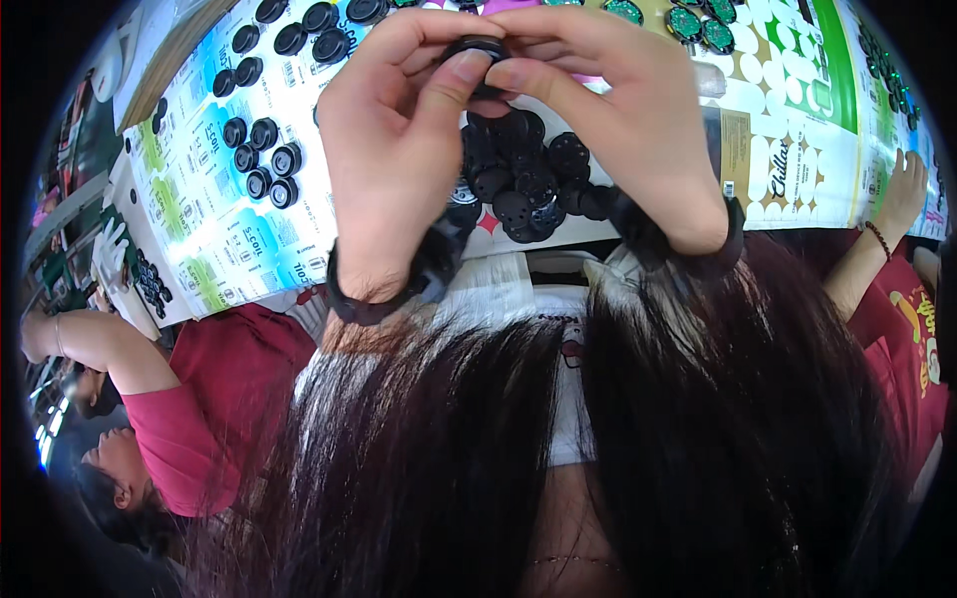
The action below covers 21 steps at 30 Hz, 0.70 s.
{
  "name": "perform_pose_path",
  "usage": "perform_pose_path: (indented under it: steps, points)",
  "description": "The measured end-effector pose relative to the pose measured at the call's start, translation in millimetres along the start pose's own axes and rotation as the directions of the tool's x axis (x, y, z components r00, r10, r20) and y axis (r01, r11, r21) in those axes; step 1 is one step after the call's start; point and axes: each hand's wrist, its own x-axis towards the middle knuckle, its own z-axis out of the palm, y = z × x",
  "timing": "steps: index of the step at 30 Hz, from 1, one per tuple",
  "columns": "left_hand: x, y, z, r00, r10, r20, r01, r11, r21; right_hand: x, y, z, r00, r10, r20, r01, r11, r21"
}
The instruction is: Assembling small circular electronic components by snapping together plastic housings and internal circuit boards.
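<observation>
Close to the top edge, a small round black plastic part [476, 44] is gripped between both hands. My left hand [389, 149] closes on its left side, with the thumb pressed on it. My right hand [633, 120] pinches it from the right, thumb tip beside the left thumb. The fingers cover most of the part, so its underside is hidden. Just below the hands, a heap of black round parts with small holes [518, 189] lies at the near table edge, partly hidden by my wrists.
Black ring-topped round parts [285, 159] stand in loose groups on the left of the printed covering [214, 199]. Round green circuit boards [698, 25] lie at the far right. People in red shirts sit on both sides; one person's hand [902, 189] rests at the right table edge.
</observation>
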Motion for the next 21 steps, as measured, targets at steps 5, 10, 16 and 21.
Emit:
perform_pose_path:
  steps: [5,10,16,21]
  points:
    - [13,-31,-74,0.974,0.161,-0.158,-0.064,0.869,0.49,-6,17,5,0.936,-0.146,0.321,0.249,0.917,-0.31]
    - [7,-65,-107,0.969,0.22,-0.117,0.016,0.413,0.91,-5,14,6,0.847,-0.037,0.531,0.263,0.897,-0.357]
    - [21,-40,-64,0.949,0.304,0.08,-0.185,0.332,0.925,-1,18,-1,0.877,-0.038,0.479,0.261,0.874,-0.409]
    - [67,-8,-16,0.934,0.175,0.312,-0.356,0.376,0.856,-1,18,-15,0.94,-0.053,0.337,0.172,0.927,-0.334]
